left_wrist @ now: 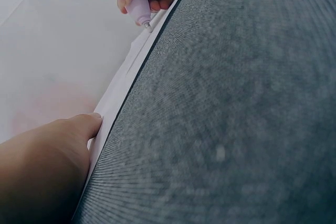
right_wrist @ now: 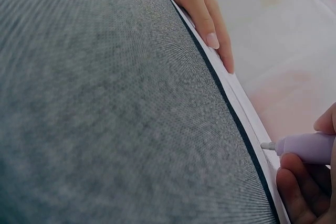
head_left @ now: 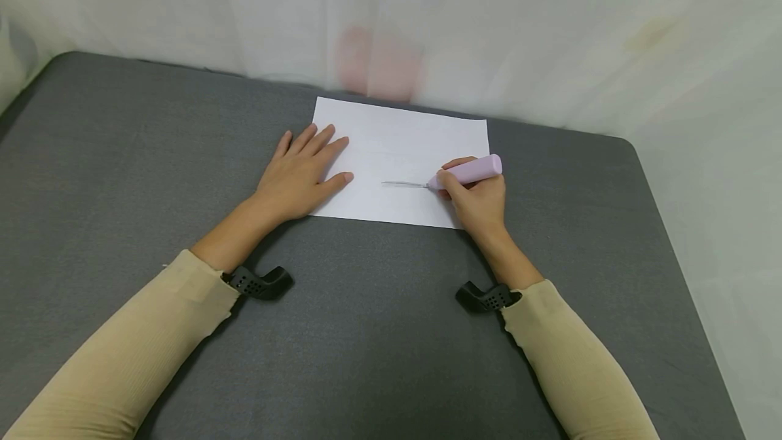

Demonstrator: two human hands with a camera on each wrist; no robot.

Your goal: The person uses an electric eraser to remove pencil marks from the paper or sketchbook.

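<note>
On the dark grey fabric-covered table, backed by a pale draped white cloth, lies the largest loose thing: a plain white rectangular sheet of paper, flat, toward the far edge and roughly central. It looks thin, light and limp, likely to slide or creep on the weave and to crease if pinched, so it is best held by a flat palm pressing down rather than by lifting an edge.

Over its left part rests the left hand, fingers straight and spread, palm down, pressing the sheet to the table without curling round anything. From the left wrist view only the heel of that hand shows beside the paper's near edge.

At the sheet's right side, the right hand is closed round a short pale lilac plastic pen, thumb and fingers pinching the barrel near its tip. The pen seems rigid, light and smooth, easy to roll if loosened, so a hold low on the barrel suits it. Its fine tip meets the paper at the end of a faint grey drawn line running leftward toward the other hand.
</note>
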